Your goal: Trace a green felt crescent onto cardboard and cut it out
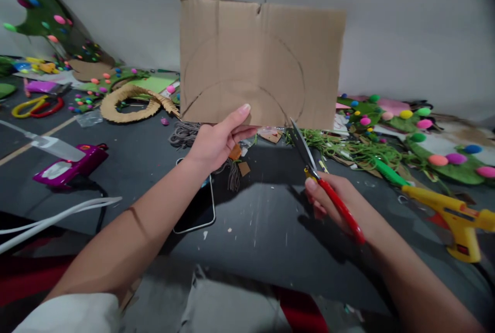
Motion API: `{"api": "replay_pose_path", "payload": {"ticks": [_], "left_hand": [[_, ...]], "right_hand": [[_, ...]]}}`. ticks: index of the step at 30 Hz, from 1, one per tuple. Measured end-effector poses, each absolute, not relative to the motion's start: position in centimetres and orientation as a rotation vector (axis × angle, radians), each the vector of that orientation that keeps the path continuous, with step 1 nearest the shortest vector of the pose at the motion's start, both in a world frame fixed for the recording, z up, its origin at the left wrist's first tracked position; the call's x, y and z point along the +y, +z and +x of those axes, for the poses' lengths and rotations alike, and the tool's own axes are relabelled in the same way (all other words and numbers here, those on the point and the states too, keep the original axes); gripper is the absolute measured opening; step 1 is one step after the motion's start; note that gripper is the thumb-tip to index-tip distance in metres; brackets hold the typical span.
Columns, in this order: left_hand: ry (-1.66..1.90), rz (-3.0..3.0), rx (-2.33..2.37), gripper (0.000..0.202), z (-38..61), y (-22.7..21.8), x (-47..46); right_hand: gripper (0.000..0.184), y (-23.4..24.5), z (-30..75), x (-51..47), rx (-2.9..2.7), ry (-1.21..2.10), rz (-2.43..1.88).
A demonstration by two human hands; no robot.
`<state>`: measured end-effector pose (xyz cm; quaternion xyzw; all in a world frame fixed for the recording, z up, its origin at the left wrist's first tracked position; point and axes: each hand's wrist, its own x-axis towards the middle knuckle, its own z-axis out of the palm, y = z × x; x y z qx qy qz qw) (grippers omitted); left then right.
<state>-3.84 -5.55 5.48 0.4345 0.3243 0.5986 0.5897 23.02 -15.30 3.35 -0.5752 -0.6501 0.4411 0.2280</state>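
Left hand [216,142] pinches the cardboard [251,62] by its bottom edge above the desk [247,245], right hand [338,188] wraps the scissors [336,201], tips near the line [275,97] — I'd turn the cardboard, not the blades [304,146].

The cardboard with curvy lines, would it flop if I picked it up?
Probably not: the cardboard looks flat, though only the left hand holds its bottom edge. Likely light, since it looks thin. It might bend along its upright crease.
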Motion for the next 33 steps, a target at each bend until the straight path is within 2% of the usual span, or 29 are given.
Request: {"api": "replay_pose_path", "payload": {"ticks": [8, 20, 33], "left_hand": [[1.334, 1.049, 0.793, 0.03, -3.4, 5.4, -6.0], [1.333, 0.996, 0.738, 0.02, -2.9, 5.4, -6.4], [1.336, 0.998, 0.762, 0.026, -2.6, 5.3, -6.5]], "right_hand": [[0.058, 3.1, 22.9, -15.3, -1.777, 1.153, -1.61], [0.058, 2.9, 23.0, -15.2, -1.753, 1.15, -1.624], [0.057, 2.9, 22.9, -15.2, -1.745, 1.147, -1.618]]}}
